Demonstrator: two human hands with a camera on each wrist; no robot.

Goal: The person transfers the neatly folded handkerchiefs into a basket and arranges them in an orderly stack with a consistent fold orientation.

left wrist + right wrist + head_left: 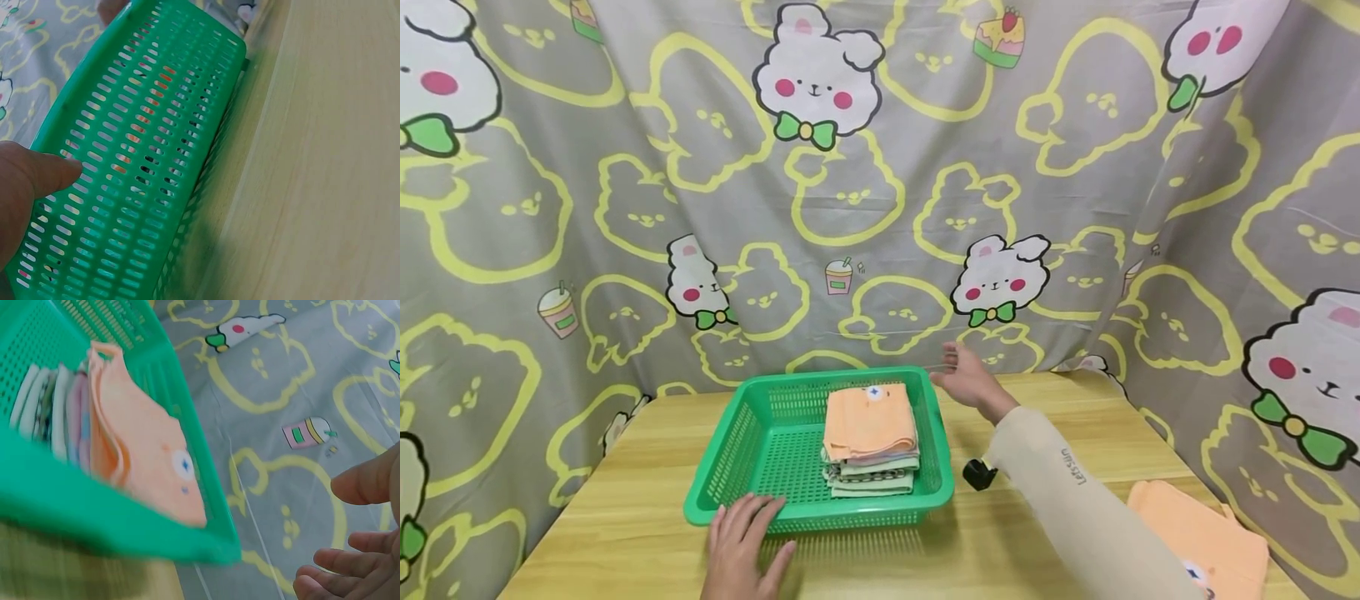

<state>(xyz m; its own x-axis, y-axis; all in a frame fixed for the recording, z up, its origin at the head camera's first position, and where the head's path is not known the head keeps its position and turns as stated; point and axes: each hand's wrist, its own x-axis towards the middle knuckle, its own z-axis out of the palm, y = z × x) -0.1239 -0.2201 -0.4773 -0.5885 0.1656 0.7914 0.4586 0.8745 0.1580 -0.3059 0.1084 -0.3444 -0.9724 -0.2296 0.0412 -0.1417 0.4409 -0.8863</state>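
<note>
A green plastic basket [752,454] with slotted walls stands on the wooden table. Inside, toward its right end, lies a stack of folded cloths with an orange cloth [868,421] on top. My left hand [747,537] holds the basket's near left rim, its fingers over the edge. Against the outer slotted wall is the left thumb [53,175] in the left wrist view. Beyond the far right corner is my right hand [967,377], fingers spread and the palm bare; it appears at the right edge of the right wrist view.
Another orange cloth [1202,537] lies flat on the table [617,500] at the right, partly behind my right sleeve [1067,492]. A small black object [977,474] shows by the right wrist. The grey patterned curtain [917,217] hangs behind and on both sides.
</note>
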